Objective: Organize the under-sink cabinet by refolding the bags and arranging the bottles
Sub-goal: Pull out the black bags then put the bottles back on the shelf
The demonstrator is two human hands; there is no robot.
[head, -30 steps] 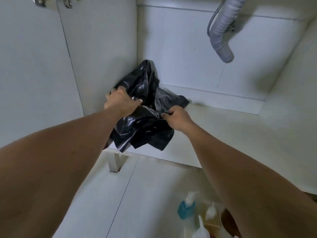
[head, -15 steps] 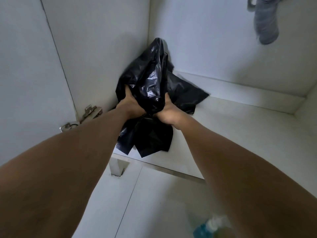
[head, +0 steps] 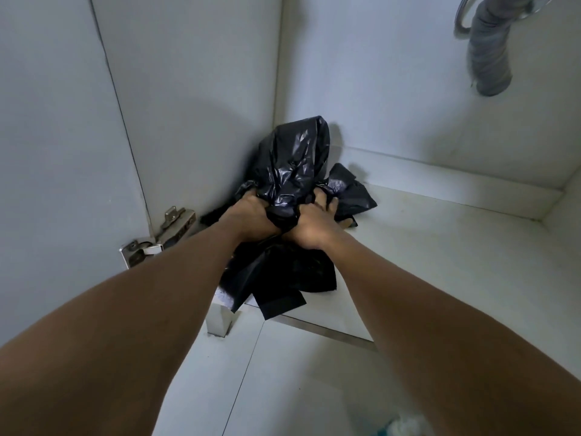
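A crumpled black plastic bag (head: 294, 158) lies in the cabinet's back left corner, bunched up against the side wall, with its lower end hanging over the cabinet's front edge. My left hand (head: 251, 217) grips the bag from the left. Touching it on the right, my right hand (head: 309, 226) is closed on the same bunch of plastic. A blurred white pump top of a bottle (head: 405, 424) shows at the bottom edge, on the floor outside the cabinet.
The white cabinet floor (head: 440, 247) stretches to the right of the bag. A grey corrugated drain hose (head: 489, 55) hangs at the top right. A metal door hinge (head: 160, 237) sits on the left wall. The cabinet's leg (head: 220, 322) stands below the front edge.
Both hands have closed tighter around the bag and pressed together, and the bag is bunched lower into the corner. The view has moved closer and tilted.
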